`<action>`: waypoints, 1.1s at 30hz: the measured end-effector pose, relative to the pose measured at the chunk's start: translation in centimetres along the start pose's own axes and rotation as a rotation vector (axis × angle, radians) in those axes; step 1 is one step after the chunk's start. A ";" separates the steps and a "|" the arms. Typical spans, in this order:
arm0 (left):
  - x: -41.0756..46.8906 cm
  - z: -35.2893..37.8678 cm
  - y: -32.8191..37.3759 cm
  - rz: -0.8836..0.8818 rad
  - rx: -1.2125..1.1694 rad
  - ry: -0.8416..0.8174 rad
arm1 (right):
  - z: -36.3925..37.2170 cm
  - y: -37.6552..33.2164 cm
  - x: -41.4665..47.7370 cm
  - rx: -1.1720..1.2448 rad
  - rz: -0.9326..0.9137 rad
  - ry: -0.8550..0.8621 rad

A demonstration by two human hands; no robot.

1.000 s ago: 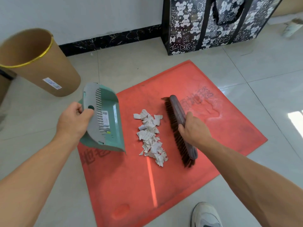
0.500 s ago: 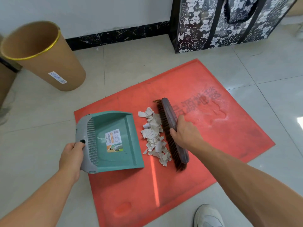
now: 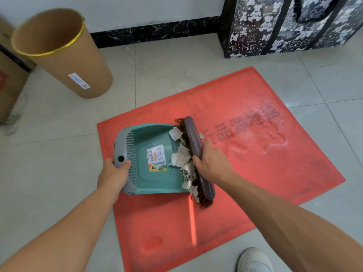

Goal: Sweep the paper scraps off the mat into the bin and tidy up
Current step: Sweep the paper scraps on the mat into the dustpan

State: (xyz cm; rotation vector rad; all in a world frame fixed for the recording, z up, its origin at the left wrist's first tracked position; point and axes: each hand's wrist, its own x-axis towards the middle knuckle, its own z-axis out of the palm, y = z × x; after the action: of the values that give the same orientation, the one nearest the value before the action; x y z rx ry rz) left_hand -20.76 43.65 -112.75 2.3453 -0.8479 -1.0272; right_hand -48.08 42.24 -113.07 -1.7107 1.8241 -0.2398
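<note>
Left hand [image 3: 114,173] grips dustpan [image 3: 155,138]; right hand [image 3: 212,163] grips brush [image 3: 193,140]; scraps [image 3: 182,156] between hands.

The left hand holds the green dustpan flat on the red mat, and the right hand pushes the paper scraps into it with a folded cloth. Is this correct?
Not quite: the head view shows the right hand pushing the paper scraps with a brush, not a cloth. The left hand, green dustpan and red mat are right.

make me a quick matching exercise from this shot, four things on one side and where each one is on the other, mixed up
Things:
1. dustpan
2. brush
3. bin
4. patterned bag

Places:
A. against the wall, far right
B. in the left hand, flat on the mat
C. on the tiles, far left
D. in the right hand, pushing paper scraps

Pairs: 1-B, 2-D, 3-C, 4-A
</note>
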 end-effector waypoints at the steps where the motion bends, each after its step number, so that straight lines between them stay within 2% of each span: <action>1: -0.1 0.4 0.0 -0.002 -0.017 -0.004 | 0.1 -0.2 0.0 0.010 -0.004 -0.002; 10: -0.4 0.5 -0.3 -0.019 -0.102 -0.077 | 0.5 -1.1 -0.2 0.075 -0.063 -0.025; 15: -0.5 0.6 0.1 0.011 -0.052 -0.060 | -0.3 -1.8 -0.1 0.065 -0.123 -0.062; 18: -0.3 0.2 0.1 0.026 -0.015 -0.054 | -1.5 -1.7 0.5 0.034 -0.134 -0.004; 28: 0.9 -2.8 -1.1 -0.007 0.015 -0.075 | -5.1 1.9 2.6 -0.096 0.022 0.188; 33: 1.2 -3.6 -2.5 -0.048 -0.034 -0.071 | -3.9 2.7 2.4 -0.140 0.044 0.074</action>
State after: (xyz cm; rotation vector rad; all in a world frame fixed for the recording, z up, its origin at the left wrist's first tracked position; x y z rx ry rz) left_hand -16.50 45.13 -112.55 2.3227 -0.7976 -1.1421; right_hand -52.35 39.29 -112.10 -1.7746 1.9715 -0.1623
